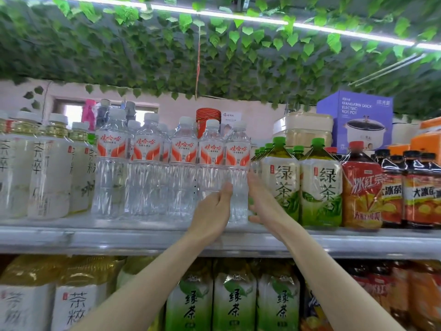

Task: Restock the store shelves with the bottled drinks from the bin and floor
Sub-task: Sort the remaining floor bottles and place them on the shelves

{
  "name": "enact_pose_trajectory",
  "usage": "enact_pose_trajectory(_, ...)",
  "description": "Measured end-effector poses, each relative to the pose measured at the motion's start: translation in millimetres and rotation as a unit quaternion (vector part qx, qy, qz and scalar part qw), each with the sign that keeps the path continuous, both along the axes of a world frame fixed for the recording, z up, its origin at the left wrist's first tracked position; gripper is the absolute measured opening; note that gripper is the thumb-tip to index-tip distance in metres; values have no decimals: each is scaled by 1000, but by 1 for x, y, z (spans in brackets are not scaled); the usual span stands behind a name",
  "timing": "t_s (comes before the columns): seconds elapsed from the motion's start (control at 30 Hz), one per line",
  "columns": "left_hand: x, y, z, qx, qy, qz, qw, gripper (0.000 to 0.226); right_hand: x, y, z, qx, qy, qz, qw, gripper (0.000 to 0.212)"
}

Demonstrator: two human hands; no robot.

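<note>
Left hand (pixel 214 206) and right hand (pixel 261 199), fingers straight, flank the water bottle (pixel 238 151) beside the green tea bottle (pixel 280 182); likely heavy, thin-walled, slippery, best taken at mid-body.

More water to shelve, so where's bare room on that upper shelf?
Only a bare strip along the shelf edge before the water bottles, and a slim gap between them and the green tea, where the right hand sits. Otherwise bottles stand packed.
</note>
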State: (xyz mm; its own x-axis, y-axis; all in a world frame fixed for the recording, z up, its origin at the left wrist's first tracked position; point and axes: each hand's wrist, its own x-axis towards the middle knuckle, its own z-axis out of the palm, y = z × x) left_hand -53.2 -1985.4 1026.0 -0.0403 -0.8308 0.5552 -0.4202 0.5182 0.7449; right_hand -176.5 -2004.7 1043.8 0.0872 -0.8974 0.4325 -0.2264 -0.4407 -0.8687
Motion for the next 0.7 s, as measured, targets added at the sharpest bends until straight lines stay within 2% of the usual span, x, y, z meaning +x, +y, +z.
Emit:
enact_pose_trajectory(0.13, -2, -3, 2, 26, 1, -17, 1000, 87, 0, -2, 0, -3, -13, 11, 1000, 65)
enact_pose_trajectory(0.27, -3, -3, 3, 44, 7, -17, 999, 85, 3, -6, -2, -28, -10, 8, 1000, 64)
enact_pose_trajectory(0.47, -4, -6, 3, 57, 0, -14, 998, 79, 8, 2, 1, -24, -46, 7, 999, 61)
enact_pose_trajectory(0.6, -4, -2, 6, 72, 6, -17, 997, 85, 7, 1, 1, -21, -42, 13, 999, 60)
enact_pose_trajectory(0.7, -2, 0, 8, 81, 16, -25, 996, 79, 5, 0, 1, -18, -38, 11, 999, 61)
